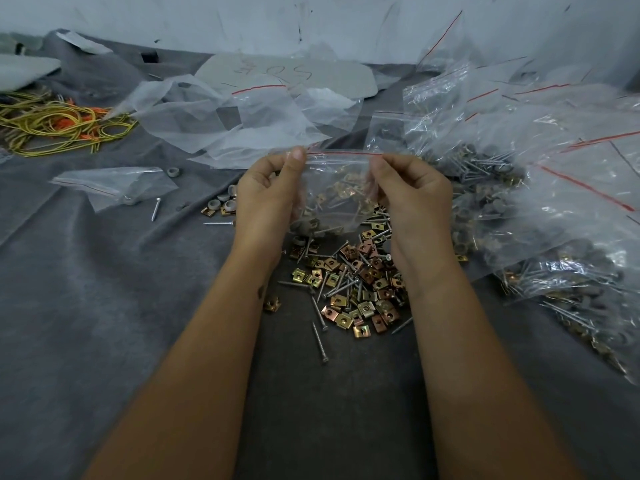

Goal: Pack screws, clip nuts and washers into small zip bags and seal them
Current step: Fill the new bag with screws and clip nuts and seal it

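With both hands raised over the table, the zip bag hangs between them above the loose pile of clip nuts and screws. Left hand pinches the left end of the red zip line; thumb tip shows at the top corner, other fingers curled behind the film. Right hand pinches the right end in the same way. Grip on each side: thumb and fingers pressed together on the bag's top edge.

Key relation: the zip line's long axis runs left-right, stretched roughly level between the 2 pinches, with the bag body hanging below it. Contents sit low in the bag; grey washers and a screw show at its bottom, near the left palm. Whether the seal is already closed along its length cannot be told.

Judgement: sealing calls for a slide along that axis, from either end toward the middle; both hands sit equally near. Filled bags lie at right, well apart from the left hand.
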Demonstrator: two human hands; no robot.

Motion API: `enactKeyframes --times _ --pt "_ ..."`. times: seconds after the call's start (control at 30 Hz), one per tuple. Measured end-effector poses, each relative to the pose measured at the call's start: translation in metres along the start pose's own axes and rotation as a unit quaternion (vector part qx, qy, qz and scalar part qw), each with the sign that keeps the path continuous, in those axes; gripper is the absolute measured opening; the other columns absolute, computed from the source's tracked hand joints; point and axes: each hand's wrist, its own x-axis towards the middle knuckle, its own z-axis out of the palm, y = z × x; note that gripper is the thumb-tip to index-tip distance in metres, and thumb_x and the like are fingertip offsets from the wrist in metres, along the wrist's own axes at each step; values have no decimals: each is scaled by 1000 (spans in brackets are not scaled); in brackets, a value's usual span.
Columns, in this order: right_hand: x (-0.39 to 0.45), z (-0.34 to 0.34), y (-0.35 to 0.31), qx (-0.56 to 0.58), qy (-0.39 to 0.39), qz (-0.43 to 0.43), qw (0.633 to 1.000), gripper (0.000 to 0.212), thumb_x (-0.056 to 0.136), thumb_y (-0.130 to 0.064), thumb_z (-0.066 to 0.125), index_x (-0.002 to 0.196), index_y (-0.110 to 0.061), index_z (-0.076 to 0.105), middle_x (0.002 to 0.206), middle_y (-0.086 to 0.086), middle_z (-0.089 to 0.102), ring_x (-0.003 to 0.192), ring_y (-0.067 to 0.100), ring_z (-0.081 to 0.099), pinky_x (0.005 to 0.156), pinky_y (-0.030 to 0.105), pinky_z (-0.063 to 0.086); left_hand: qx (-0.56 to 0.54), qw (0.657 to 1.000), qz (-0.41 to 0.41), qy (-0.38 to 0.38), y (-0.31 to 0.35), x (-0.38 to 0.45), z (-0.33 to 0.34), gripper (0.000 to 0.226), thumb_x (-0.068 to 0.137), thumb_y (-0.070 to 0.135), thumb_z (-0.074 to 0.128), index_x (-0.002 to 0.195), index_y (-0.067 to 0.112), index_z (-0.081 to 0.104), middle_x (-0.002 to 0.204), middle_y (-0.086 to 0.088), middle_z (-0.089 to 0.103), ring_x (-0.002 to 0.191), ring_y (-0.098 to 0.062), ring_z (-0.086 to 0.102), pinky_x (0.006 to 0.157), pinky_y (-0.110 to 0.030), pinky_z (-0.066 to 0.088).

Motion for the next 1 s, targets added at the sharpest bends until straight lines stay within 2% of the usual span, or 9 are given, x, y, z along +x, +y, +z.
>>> enactKeyframes --times 0.1,0.17,0.27,0.4,0.57,0.73,1.0 --pt "0 -1 2 -13 -5 -1 1000 6 90 -11 67 89 -6 71 78 11 65 66 12 55 68 24 48 -9 1000 -7 19 -1 2 -2 22 97 22 60 75 17 62 60 8 57 51 -6 47 49 -19 41" --pt "0 -1 2 -32 -1 1 999 6 90 -11 67 87 -11 71 76 6 65 66 9 56 67 21 49 -6 1000 5 29 -1 2 -4 20 95 16 61 76 18 65 60 11 59 52 -3 51 54 -18 45" --pt "1 -2 2 -72 2 -6 997 12 91 -10 65 82 -17 69 68 -7 64 60 0 56 61 14 47 -21 999 19 29 1 3 -7 23 93 11 64 73 20 70 61 7 58 58 -9 49 63 -27 46" --pt "-1 0 1 -95 -15 -36 995 18 91 -11 63 78 -22 66 60 -14 61 57 -3 53 58 12 44 -52 998 21 36 1 3 -5 17 94 8 62 80 15 68 65 3 57 59 -9 48 59 -25 44" --pt "-1 0 0 -55 -21 -16 998 17 87 -12 68 76 -24 70 66 -12 66 64 1 58 63 15 48 -45 997 52 36 0 1 -2 7 96 10 60 89 11 63 69 1 57 56 -6 47 52 -18 41" --pt "-2 1 -1 -44 -21 -21 999 17 91 -9 64 77 -19 67 61 -10 64 59 -1 58 60 12 47 -50 998 10 25 1 2 -4 12 93 9 64 81 12 66 60 10 61 55 -2 51 57 -18 46" --pt "-6 7 -2 -14 -37 9 999 12 84 -4 70 80 -15 70 62 -10 64 59 1 57 60 16 48 -30 999 12 -4 1 2 -4 22 96 10 58 76 18 65 62 8 58 61 -8 50 62 -21 46"
